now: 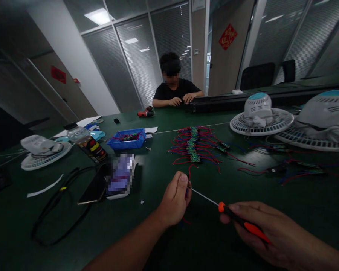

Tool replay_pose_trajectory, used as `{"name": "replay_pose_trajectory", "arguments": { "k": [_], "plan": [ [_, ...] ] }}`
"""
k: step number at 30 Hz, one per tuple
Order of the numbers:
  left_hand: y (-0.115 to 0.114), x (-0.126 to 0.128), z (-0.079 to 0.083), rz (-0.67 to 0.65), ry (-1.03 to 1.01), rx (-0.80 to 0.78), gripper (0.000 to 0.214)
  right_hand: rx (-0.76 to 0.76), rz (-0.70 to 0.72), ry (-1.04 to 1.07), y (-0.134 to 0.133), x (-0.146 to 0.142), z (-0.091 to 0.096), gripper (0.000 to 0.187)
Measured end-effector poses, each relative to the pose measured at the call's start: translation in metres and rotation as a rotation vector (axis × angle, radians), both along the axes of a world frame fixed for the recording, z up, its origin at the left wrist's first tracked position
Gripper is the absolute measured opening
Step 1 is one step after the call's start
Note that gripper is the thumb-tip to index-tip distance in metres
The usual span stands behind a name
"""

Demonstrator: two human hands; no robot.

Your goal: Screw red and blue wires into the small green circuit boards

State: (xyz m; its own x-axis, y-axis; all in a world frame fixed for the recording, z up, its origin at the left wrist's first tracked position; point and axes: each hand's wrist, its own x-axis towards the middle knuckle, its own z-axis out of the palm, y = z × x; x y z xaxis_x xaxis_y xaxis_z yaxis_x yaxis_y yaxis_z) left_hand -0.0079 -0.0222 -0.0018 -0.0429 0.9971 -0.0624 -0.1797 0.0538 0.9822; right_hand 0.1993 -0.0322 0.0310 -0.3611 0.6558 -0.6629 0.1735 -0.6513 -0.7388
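Note:
My left hand [175, 197] is closed around a small part with red wires [190, 171]. Its fingers hide most of that part; one wire curls out above the hand and others show below. In my right hand [251, 222] is a screwdriver with an orange and black handle [234, 215]. The screwdriver's thin shaft points left, and its tip reaches the fingers of my left hand; I cannot tell what exactly the tip touches. Just beyond my left hand lies a row of green circuit boards [194, 145] with red and blue wires spread to both sides.
A blue tray [127, 141] holds more wired boards. Nearby are a bottle [89, 145], a phone [94, 184] and a black cable [49, 210]. White fan parts [258, 116] stand at right, another [43, 148] at left. Across the table sits a person [175, 86] near a red drill [146, 112].

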Motion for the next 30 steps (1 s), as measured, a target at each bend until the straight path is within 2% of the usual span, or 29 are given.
{"name": "replay_pose_trajectory", "arguments": {
  "k": [4,8,13,20,24,30],
  "plan": [
    [-0.0007,0.001,0.0002,0.026,-0.076,-0.033,0.047,0.044,0.054,0.003,-0.0014,-0.0014,0.0081,0.04],
    [-0.0007,0.0024,0.0022,0.071,-0.103,-0.066,0.046,0.15,0.114,-0.023,-0.0024,-0.0003,0.0058,0.041],
    [-0.0003,0.004,0.0017,0.118,-0.091,-0.116,0.047,0.355,0.221,-0.097,-0.0019,0.0013,0.0034,0.043],
    [-0.0011,0.0049,0.0002,0.146,-0.058,-0.133,0.048,0.596,0.37,-0.215,0.0008,0.0036,0.0108,0.046],
    [-0.0014,0.0054,-0.0005,0.148,-0.079,-0.134,0.046,0.718,0.398,-0.264,-0.0013,0.0035,0.0117,0.04],
    [0.0002,0.0053,-0.0027,0.138,-0.083,-0.119,0.045,0.987,0.404,-0.377,-0.0075,-0.0005,0.0121,0.037]
  ]
}}
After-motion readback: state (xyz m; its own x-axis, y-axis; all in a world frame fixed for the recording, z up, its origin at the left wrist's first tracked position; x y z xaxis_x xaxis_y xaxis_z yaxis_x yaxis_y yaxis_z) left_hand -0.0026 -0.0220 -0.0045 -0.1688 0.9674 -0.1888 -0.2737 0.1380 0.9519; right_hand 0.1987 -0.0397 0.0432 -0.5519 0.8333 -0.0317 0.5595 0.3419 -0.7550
